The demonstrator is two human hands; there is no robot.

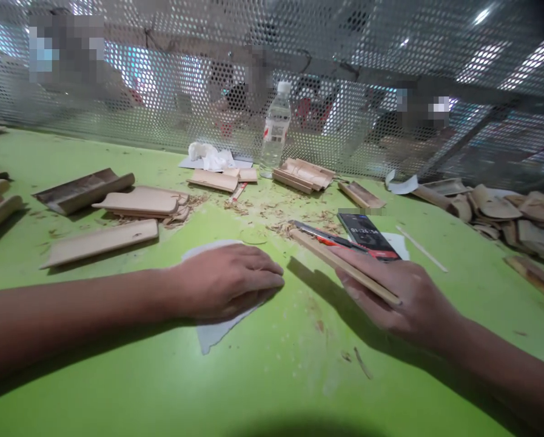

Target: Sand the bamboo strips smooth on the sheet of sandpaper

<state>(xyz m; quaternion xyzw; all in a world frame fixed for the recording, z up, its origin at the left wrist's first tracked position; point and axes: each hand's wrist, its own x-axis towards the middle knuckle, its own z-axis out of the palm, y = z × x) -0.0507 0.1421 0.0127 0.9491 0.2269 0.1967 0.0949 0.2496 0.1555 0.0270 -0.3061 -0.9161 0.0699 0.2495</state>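
Observation:
My left hand point(233, 279) lies palm down, fingers stretched out together, on a torn sheet of whitish paper point(217, 332); what is under the palm is hidden. My right hand point(406, 297) grips a flat bamboo piece point(344, 264) between thumb and fingers, tilted above the table. Just behind that piece shows a utility knife point(329, 237) with red on its handle; whether the hand also holds it I cannot tell. Past the fingers lies a phone point(367, 233) showing a timer, on a white scrap point(399, 246).
Curved bamboo pieces point(101, 243) lie at left, more point(303, 173) at the back, and a pile point(521, 212) at right. A water bottle point(276, 130) and crumpled tissue point(212, 156) stand by the perforated metal screen point(181, 73). Shavings point(235, 206) litter the green table point(162, 376).

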